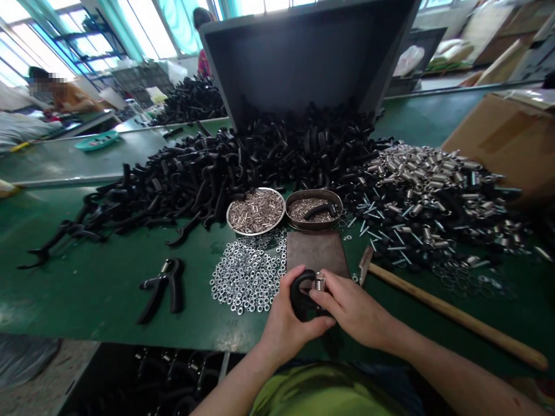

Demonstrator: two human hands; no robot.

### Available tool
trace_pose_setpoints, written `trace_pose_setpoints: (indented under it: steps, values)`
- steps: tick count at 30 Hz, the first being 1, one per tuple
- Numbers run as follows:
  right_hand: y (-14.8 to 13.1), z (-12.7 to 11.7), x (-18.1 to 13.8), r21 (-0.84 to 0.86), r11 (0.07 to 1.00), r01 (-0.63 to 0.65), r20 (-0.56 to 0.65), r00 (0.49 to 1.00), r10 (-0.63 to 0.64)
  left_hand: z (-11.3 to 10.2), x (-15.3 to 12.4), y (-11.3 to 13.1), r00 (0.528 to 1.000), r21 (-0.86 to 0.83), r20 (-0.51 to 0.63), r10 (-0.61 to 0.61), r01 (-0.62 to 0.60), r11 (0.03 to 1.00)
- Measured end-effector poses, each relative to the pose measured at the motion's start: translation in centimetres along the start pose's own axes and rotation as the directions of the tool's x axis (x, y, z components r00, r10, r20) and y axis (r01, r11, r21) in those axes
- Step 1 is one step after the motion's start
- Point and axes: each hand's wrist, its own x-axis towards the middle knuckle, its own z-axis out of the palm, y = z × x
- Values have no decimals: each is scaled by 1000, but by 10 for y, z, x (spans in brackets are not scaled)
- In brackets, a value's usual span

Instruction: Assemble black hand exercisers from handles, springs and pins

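My left hand (286,323) is wrapped round a black plastic grip handle (300,292) just above the green table's near edge. My right hand (349,306) pinches a small metal spring (320,281) against the top of that handle. Both hands meet over the near end of a dark metal plate (316,248). A heap of small steel washers (247,277) lies just left of my hands. A finished black hand gripper (162,289) rests further left on the table.
A wooden-handled hammer (451,312) lies to the right. Two round dishes (255,211) (314,209) hold small metal parts. Behind them sit a big pile of black handles (208,173), a heap of springs (425,173), a grey bin (303,58) and a cardboard box (507,138). A person sits far left.
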Motion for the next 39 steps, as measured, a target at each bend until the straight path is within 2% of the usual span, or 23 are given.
trace_pose_setpoints:
  steps: [4,7,10,12,14,16,19,21,23,27,33,36,39]
  values:
    - [-3,0,-2,-168,986,0,45,999,7,-2,1,-4,992,33,108,64,-68,997]
    - [4,-1,3,-261,965,-1,30,1000,9,1,8,-6,987,43,156,37,-44,998]
    - [16,-10,17,-440,897,48,61,998,-24,2,23,-8,984,100,178,0,-18,995]
    - [21,-20,31,-558,826,85,133,991,-12,-4,40,-8,981,194,184,53,-89,977]
    - [20,-31,51,-613,784,103,152,988,-12,-20,63,-6,978,336,125,168,-201,920]
    - [13,-37,74,-612,781,127,89,992,-91,-44,88,-3,964,520,-15,264,-218,826]
    - [-4,-35,116,-592,787,173,-22,973,-230,-82,123,-2,939,769,-219,265,-1,639]
    - [-15,-28,145,-592,785,180,-55,963,-262,-99,139,-4,939,844,-266,218,118,523]
    - [-24,-19,171,-592,787,173,-83,958,-274,-106,149,-7,948,868,-265,177,155,472]
    - [-30,-5,202,-576,804,148,-101,963,-250,-104,154,-11,951,864,-259,167,151,481]
    - [-24,-1,210,-503,855,128,-133,965,-224,-104,156,-11,941,841,-291,175,164,516]
    - [-24,-5,208,-433,894,117,-188,958,-216,-106,158,-7,902,782,-397,171,235,577]
    - [-24,-14,197,-342,929,140,-230,946,-227,-106,155,-2,849,669,-492,193,227,708]
